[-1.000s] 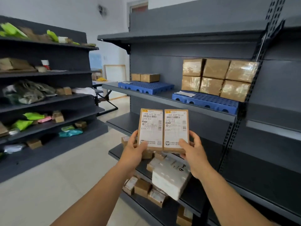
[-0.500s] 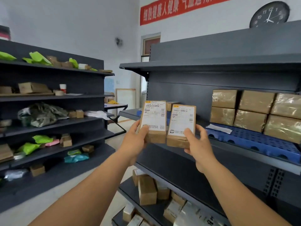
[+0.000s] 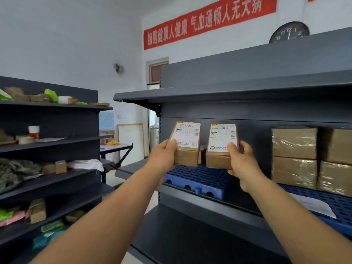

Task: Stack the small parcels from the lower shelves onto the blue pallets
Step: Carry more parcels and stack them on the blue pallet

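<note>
My left hand [image 3: 164, 157] grips a small brown parcel [image 3: 187, 141] with a white shipping label. My right hand [image 3: 242, 161] grips a second labelled parcel [image 3: 222, 147]. Both parcels are held upright, a small gap between them, just above the left blue pallet [image 3: 198, 180] on the middle shelf. Behind them another small box on that pallet is mostly hidden. Further right, a second blue pallet [image 3: 335, 204] carries a stack of taped brown parcels [image 3: 294, 157].
The dark grey shelf unit [image 3: 228, 88] has an upper shelf overhead and a bare lower shelf [image 3: 181, 235] below. A white paper [image 3: 312, 205] lies on the right pallet. A second rack [image 3: 49, 180] at the left holds mixed bags and boxes.
Both hands have carried the two parcels up from the low shelves and forward over the left blue pallet. The parcels have drawn slightly apart. My view has risen.
</note>
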The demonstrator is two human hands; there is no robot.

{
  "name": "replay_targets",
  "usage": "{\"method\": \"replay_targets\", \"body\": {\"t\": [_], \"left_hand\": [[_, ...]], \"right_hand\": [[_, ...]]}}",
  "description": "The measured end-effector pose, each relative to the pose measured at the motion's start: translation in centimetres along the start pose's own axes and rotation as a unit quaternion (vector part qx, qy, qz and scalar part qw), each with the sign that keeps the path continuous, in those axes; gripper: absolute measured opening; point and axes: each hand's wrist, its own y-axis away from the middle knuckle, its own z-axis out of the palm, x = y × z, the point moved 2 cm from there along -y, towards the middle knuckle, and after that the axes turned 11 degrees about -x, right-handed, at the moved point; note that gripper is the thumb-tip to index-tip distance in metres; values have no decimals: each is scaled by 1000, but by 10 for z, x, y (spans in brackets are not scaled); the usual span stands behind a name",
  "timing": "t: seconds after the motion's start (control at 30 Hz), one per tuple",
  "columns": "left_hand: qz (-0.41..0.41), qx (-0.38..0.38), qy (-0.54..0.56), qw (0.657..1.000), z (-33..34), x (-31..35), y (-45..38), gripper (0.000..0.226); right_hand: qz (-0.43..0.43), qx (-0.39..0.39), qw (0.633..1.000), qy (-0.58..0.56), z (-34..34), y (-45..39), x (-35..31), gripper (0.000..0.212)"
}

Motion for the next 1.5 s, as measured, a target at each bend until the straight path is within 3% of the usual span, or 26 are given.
{"method": "replay_targets", "body": {"t": [0.3,0.7,0.93,1.07,1.17,1.5], "left_hand": [[-11,-3,-1,1000,-45,-7,-124,17],[-42,-98,-11,994,-86,-47,-261,29],[-22,-107,-135,985,-82,-60,-294,48],[-46,-162,-129,977,-86,-66,-298,51],[-32,-222,-140,964,-87,-71,-298,48],[3,-189,-167,968,-83,-81,-298,28]], "right_hand": [[47,45,997,33,48,-93,3,47],[128,120,976,128,111,-195,14,47],[175,92,965,171,128,-201,9,49],[170,54,962,205,130,-185,0,45],[154,36,957,242,130,-177,-2,53],[127,106,935,313,135,-174,6,53]]}}
